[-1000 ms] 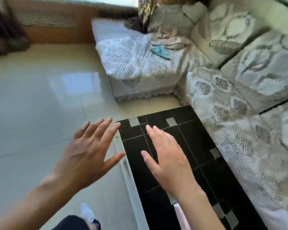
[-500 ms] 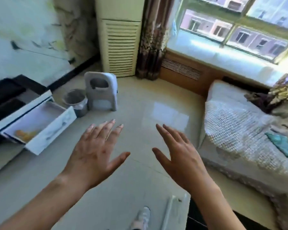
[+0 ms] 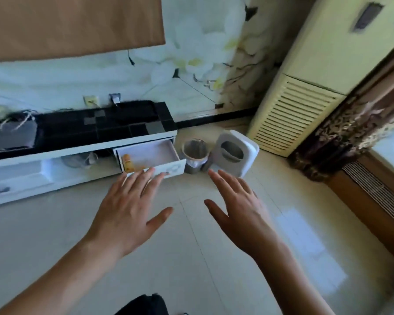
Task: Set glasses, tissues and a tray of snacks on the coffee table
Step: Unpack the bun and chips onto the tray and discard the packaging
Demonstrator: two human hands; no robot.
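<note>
My left hand [image 3: 127, 210] and my right hand [image 3: 239, 210] are both stretched out in front of me, palms down, fingers spread, holding nothing. They hover over the pale tiled floor. Beyond the left fingertips a white drawer [image 3: 166, 170] stands pulled out of a low white cabinet with a black top [image 3: 100, 126]. Inside the drawer lie orange packets [image 3: 129, 163] at its left side. The coffee table, glasses, tissues and tray are not in view.
A small grey waste bin [image 3: 195, 155] and a white box-shaped appliance [image 3: 234, 153] stand on the floor right of the drawer. A tall cream air-conditioner unit [image 3: 309, 98] fills the corner. Patterned curtains [image 3: 355, 128] and a wooden radiator cover [image 3: 373, 201] run along the right.
The view has swung left, from the black coffee table and sofa, past the window, to the cabinet wall. The open drawer is now straight ahead. Both hands stay open and spread.
</note>
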